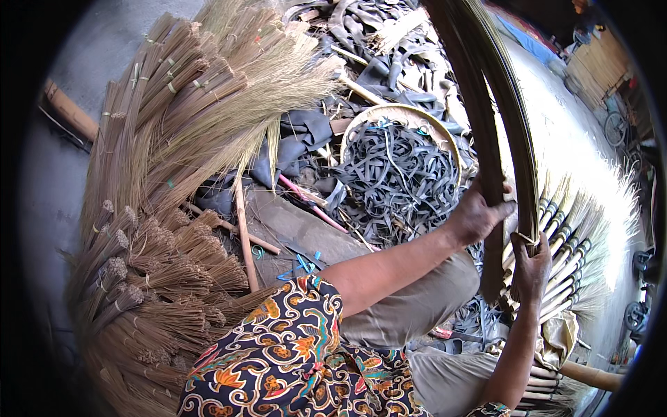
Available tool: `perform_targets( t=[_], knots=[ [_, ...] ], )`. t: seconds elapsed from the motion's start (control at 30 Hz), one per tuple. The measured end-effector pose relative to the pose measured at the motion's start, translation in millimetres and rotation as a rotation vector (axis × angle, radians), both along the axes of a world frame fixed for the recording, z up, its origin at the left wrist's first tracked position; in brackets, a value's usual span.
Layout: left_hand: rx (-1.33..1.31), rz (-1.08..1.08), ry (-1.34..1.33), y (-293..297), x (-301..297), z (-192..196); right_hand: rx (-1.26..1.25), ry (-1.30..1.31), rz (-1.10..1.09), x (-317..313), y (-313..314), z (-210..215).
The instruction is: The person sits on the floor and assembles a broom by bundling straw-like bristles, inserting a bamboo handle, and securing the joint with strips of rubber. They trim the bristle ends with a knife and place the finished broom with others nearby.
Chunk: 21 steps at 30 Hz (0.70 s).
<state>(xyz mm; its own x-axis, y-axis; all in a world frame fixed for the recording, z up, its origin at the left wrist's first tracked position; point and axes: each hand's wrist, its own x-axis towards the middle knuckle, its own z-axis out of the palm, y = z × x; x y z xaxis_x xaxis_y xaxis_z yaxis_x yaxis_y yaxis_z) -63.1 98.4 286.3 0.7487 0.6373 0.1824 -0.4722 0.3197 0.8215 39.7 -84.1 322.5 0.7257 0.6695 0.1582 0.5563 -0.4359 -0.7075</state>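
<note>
Two long, dark bundles of broom straw rise in front of me and meet near the top edge, where the view cuts them off. My left hand is closed around the left bundle, its thumb pointing toward the other one. Lower and to the right, my right hand grips the bottom end of the right bundle, just beneath a pale tie wound round it. Below my left hand, the left bundle's end hangs down past my knee.
A round woven basket full of black rubber strips stands ahead. Tied straw bundles are heaped on the left. Brooms with pale handles lie in a row at right, near a bamboo pole. Scrap rubber covers the far floor.
</note>
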Motion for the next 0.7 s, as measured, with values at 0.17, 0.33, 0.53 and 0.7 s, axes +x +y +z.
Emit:
perform_targets(
  t=[0.17, 0.33, 0.53, 0.7],
  knots=[
    [-0.139, 0.134, 0.053, 62.2, -14.5, -26.1, 0.029, -0.042, -0.136, 4.3, -13.3, 1.4],
    [-0.254, 0.194, 0.087, 153.1, -27.8, -47.3, -0.076, 0.05, -0.137, 1.7, -35.8, -5.9],
    [0.054, 0.262, 0.644, 178.8, -24.5, -15.2, -0.147, 0.093, -0.151, -14.0, -36.2, -5.1],
    [0.121, -0.335, 0.115, 69.0, 32.8, 44.0, -0.12, 0.262, -0.053, -29.1, -23.4, -2.9]
  ],
)
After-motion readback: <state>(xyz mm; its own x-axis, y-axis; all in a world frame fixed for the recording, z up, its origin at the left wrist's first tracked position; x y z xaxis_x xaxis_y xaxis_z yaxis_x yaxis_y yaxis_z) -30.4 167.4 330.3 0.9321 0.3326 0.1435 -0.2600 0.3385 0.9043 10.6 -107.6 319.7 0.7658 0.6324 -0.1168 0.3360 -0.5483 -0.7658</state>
